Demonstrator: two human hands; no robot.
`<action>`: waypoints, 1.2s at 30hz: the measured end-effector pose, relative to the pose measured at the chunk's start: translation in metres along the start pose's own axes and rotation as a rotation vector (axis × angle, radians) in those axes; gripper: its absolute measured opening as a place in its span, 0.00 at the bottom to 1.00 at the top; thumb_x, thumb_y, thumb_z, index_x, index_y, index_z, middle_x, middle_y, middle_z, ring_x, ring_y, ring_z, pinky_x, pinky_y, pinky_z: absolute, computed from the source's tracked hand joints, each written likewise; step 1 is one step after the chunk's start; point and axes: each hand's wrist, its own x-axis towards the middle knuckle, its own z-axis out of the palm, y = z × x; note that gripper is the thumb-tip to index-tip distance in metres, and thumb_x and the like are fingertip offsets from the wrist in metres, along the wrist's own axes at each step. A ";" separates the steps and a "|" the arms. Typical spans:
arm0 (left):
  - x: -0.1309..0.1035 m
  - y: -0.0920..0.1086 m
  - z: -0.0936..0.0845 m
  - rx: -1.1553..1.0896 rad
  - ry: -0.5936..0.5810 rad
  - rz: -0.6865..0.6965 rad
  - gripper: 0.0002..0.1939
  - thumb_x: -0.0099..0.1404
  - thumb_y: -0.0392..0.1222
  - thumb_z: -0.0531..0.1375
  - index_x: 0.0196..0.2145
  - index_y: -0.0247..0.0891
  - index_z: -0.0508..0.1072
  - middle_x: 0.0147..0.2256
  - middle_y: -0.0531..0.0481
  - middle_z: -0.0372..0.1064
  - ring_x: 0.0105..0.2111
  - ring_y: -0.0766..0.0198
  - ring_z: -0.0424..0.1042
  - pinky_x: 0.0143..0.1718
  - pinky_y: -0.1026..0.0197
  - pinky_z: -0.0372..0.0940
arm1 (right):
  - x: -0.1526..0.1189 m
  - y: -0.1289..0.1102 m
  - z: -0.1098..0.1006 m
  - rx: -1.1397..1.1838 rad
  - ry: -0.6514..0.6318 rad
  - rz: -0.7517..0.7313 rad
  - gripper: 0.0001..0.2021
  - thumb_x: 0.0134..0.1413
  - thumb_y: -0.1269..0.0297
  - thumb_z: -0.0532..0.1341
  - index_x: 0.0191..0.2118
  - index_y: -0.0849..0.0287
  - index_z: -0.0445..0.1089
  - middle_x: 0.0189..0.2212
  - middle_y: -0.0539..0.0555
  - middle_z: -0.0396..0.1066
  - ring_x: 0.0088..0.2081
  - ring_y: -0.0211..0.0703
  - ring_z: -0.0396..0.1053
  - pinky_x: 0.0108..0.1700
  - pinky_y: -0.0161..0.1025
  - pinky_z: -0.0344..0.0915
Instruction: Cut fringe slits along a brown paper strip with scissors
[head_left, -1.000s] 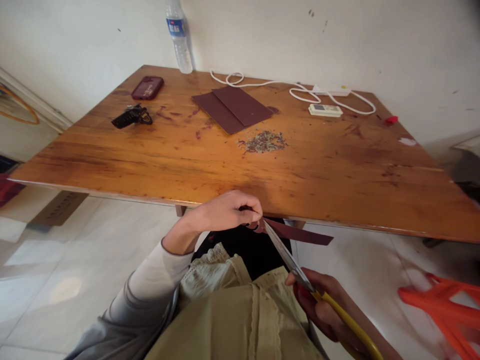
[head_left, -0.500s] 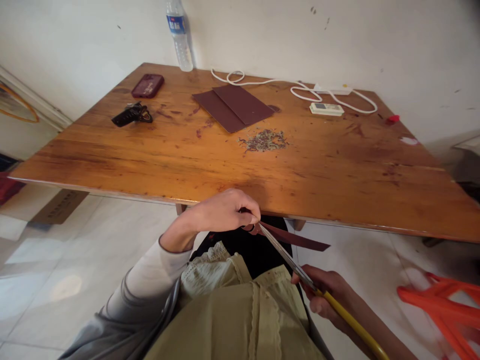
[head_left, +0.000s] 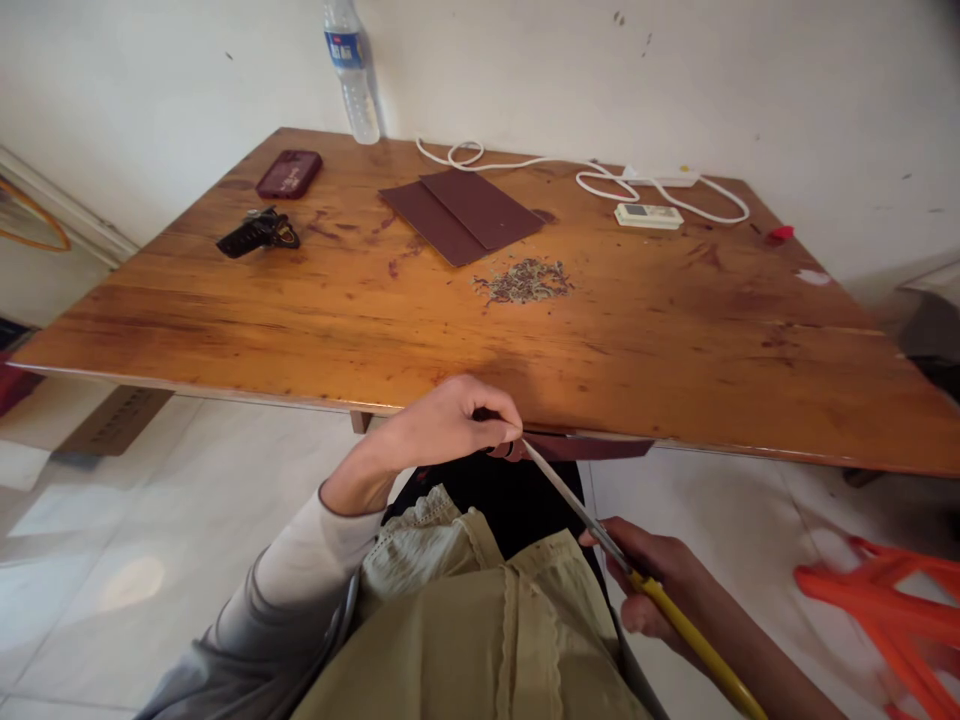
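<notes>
My left hand (head_left: 465, 425) is closed in a pinch on a dark red strip (head_left: 600, 447), which extends to the right along the table's front edge. My right hand (head_left: 652, 575) grips yellow-handled scissors (head_left: 694, 635), their blades pointing up and left to the left fingertips. The blades look nearly closed. Beyond the hands, a pile of small shreds (head_left: 529, 281) lies on the wooden table (head_left: 300, 330). Just behind it are overlapping dark red sheets (head_left: 480, 215).
A phone (head_left: 289, 174) and black keyholder (head_left: 257, 232) lie at the table's left. A bottle (head_left: 355, 85) stands by the wall. White cable (head_left: 525, 163) and a small white device (head_left: 649, 216) lie at the back. An orange stool (head_left: 877, 590) is at lower right.
The free end of the dark red strip has swung up towards the table edge. The scissors look more closed, and both hands have stayed nearly in place. The view has shifted slightly.
</notes>
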 end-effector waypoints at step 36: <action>0.020 -0.010 0.065 -1.077 0.618 -0.109 0.14 0.39 0.41 0.77 0.21 0.35 0.79 0.19 0.54 0.72 0.20 0.70 0.67 0.23 0.66 0.62 | 0.032 0.005 0.077 0.600 0.216 -0.122 0.28 0.57 0.31 0.61 0.47 0.52 0.74 0.24 0.45 0.60 0.21 0.35 0.49 0.22 0.33 0.47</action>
